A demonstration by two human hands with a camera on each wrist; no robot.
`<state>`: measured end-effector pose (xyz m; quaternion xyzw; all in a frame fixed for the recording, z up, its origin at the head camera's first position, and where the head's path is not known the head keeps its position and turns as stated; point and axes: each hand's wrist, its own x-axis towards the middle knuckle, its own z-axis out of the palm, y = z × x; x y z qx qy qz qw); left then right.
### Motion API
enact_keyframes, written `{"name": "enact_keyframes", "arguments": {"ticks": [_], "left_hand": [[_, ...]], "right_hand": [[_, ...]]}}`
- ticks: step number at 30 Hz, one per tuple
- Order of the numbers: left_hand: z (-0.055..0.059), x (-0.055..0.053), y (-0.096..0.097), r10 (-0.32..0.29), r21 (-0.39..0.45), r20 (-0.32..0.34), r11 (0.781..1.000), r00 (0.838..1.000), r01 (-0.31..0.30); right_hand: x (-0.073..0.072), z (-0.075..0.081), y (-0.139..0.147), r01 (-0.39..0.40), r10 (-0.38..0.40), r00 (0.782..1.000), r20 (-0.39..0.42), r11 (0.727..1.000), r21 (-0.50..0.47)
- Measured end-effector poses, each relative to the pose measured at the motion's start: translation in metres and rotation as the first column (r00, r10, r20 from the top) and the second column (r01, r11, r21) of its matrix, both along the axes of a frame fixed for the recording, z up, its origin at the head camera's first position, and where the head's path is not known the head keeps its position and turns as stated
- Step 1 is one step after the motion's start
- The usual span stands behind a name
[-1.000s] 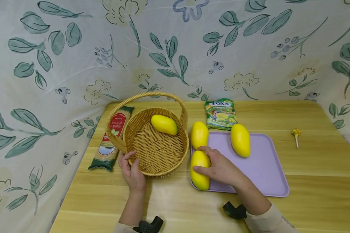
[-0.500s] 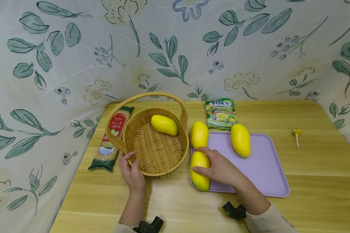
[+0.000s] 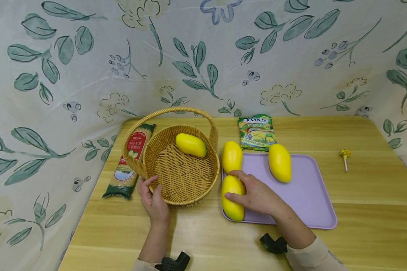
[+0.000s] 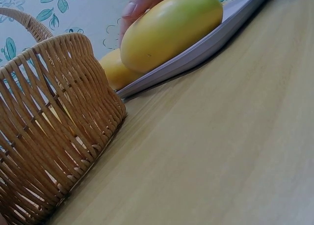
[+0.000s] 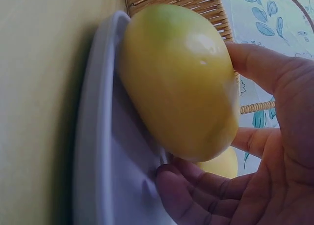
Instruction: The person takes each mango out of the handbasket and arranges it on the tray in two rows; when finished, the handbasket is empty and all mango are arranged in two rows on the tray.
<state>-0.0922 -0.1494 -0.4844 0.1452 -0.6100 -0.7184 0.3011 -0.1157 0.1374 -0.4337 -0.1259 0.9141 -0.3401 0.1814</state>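
Observation:
My left hand (image 3: 156,203) holds the near-left rim of a round wicker basket (image 3: 179,184) by the foot of its tall handle. Inside the basket, toward the back, lies one yellow mango (image 3: 191,145). My right hand (image 3: 259,194) grips another mango (image 3: 233,199) at the near-left corner of a lilac tray (image 3: 308,199), thumb on its upper side and fingers around the far end. In the right wrist view, this mango (image 5: 179,82) leans on the tray's edge, its greenish end toward the basket. Two more mangoes, one at the far-left corner (image 3: 232,157) and one at the back (image 3: 279,163), lie on the tray.
Left of the basket lies a spaghetti packet (image 3: 129,165), partly behind the handle. A green candy bag (image 3: 256,132) lies behind the tray, and a lollipop (image 3: 344,159) to its right. Floral cloth (image 3: 203,56) hangs behind the wooden table (image 3: 376,210).

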Motion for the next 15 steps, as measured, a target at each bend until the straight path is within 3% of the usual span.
{"name": "enact_keyframes", "arguments": {"ticks": [7,10,12,15], "left_hand": [[0.0,0.0,0.0,-0.001,-0.01,-0.006,1.0,1.0,0.001],[0.0,0.0,0.0,-0.002,-0.012,-0.011,1.0,1.0,0.002],[0.0,0.0,0.0,-0.003,-0.013,-0.011,1.0,1.0,0.003],[0.0,0.001,0.0,0.0,-0.019,-0.004,1.0,1.0,0.0]], "right_hand": [[0.001,0.01,0.003,0.009,-0.008,0.999,-0.048,1.0,0.023],[0.005,0.02,0.004,0.031,-0.023,0.993,-0.115,0.998,0.063],[0.009,0.027,0.003,0.048,-0.029,0.98,-0.196,0.994,0.098],[0.018,0.039,-0.001,0.06,-0.022,0.944,-0.33,0.993,0.104]]}}
